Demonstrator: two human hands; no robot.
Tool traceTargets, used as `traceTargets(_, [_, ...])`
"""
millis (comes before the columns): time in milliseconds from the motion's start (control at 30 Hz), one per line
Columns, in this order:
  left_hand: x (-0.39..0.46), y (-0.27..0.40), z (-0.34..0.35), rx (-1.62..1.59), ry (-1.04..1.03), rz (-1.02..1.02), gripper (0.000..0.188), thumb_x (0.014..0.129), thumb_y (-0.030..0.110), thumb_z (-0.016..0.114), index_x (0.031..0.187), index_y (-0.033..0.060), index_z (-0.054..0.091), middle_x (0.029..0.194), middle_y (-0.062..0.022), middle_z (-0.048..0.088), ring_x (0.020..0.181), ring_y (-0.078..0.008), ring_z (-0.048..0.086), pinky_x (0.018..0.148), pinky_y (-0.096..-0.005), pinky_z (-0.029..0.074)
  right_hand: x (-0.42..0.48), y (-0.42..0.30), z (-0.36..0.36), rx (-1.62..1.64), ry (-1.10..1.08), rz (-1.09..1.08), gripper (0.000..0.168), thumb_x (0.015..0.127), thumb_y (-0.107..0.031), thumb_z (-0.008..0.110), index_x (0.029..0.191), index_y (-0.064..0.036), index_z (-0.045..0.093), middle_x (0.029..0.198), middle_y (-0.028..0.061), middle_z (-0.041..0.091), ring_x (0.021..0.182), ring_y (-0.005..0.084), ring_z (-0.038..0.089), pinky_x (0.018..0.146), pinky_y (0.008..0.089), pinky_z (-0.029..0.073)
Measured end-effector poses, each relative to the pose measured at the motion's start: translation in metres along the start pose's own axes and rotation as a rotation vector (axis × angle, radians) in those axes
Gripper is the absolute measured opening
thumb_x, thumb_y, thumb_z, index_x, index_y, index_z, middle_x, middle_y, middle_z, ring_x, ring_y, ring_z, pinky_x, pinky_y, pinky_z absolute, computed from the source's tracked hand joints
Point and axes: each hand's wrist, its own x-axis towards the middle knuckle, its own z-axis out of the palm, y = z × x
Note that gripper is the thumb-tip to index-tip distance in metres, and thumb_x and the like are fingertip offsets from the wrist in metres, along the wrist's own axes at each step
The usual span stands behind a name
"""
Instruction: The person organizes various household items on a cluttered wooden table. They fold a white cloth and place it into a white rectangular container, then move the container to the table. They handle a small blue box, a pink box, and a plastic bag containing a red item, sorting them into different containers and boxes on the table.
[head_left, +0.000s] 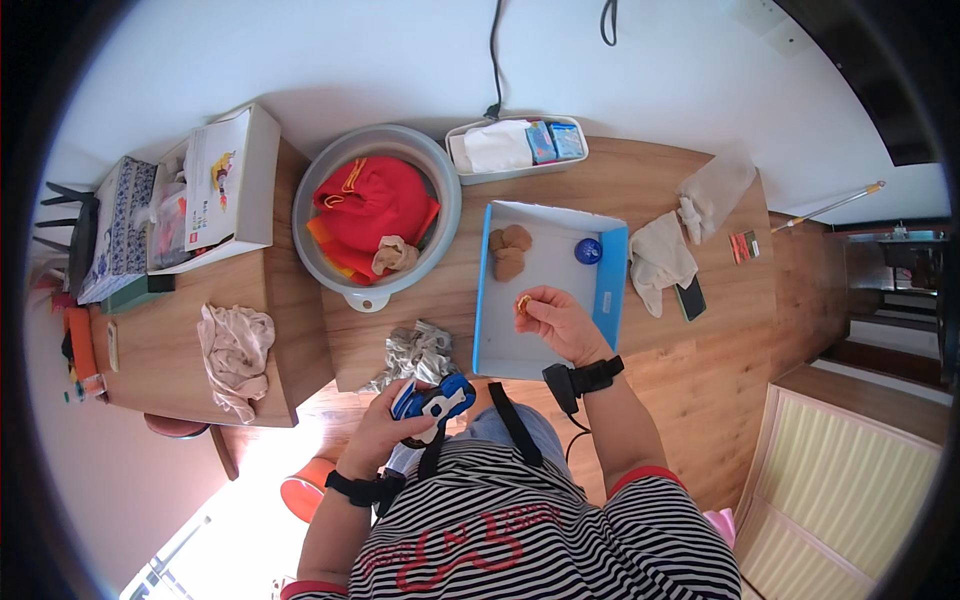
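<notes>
My left hand (371, 431) grips a blue-and-white toy (442, 403) with black parts, close to my waist at the table's front edge. Pinched between the thumb and fingers of my right hand (566, 328) is a small gold-coloured piece (524, 303), mostly covered by the fingertips. That hand is above a shallow blue-and-white cardboard box (502, 337). Several rounded brown pieces (511, 251) lie at the box's far left, and a dark blue ball-like object (588, 251) sits at its right side. Crumpled silver material (417, 351) lies just beyond the toy.
A grey basin (301, 217) holds red and yellow cloth. Behind the box stands a white tray (480, 178) with tissues and small packets. At right are a beige cloth (664, 259), a phone (691, 300) and a plastic bag (716, 191). A white box (259, 217) stands left.
</notes>
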Motion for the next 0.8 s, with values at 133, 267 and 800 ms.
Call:
traceTargets(133, [-0.001,-0.009,-0.011,-0.090,-0.005,0.049,0.048,0.071,0.001,0.072,0.115,0.0047,0.052,0.103,-0.0043,0.058,0.091,-0.0124,0.057,0.079,-0.0239,0.047,0.007,-0.002,0.017,-0.050,0.008,0.031,0.011,0.092,-0.012,0.052,0.093,-0.002,0.057,0.088,0.0079,0.060,0.074,0.0170,0.061,0.069,0.0291,0.052])
traceTargets(267, [-0.004,-0.013,-0.017,-0.059,0.022,0.085,0.048,0.072,0.002,0.072,0.115,0.0047,0.052,0.102,-0.0040,0.058,0.090,-0.0114,0.056,0.076,-0.0238,0.047,0.015,0.001,0.021,-0.081,0.049,0.100,0.016,0.092,-0.018,0.052,0.084,-0.005,0.053,0.078,0.0062,0.059,0.068,0.0161,0.060,0.065,0.0311,0.052])
traceTargets(800, [-0.089,0.039,-0.081,-0.094,0.251,0.445,0.053,0.073,0.005,0.072,0.121,0.0035,0.049,0.106,-0.0036,0.056,0.098,-0.0125,0.054,0.086,-0.0252,0.043,0.057,0.023,0.077,-0.480,0.091,0.055,0.019,0.092,-0.021,0.054,0.085,-0.004,0.054,0.062,0.0016,0.050,0.045,0.0084,0.041,0.040,0.0232,0.032])
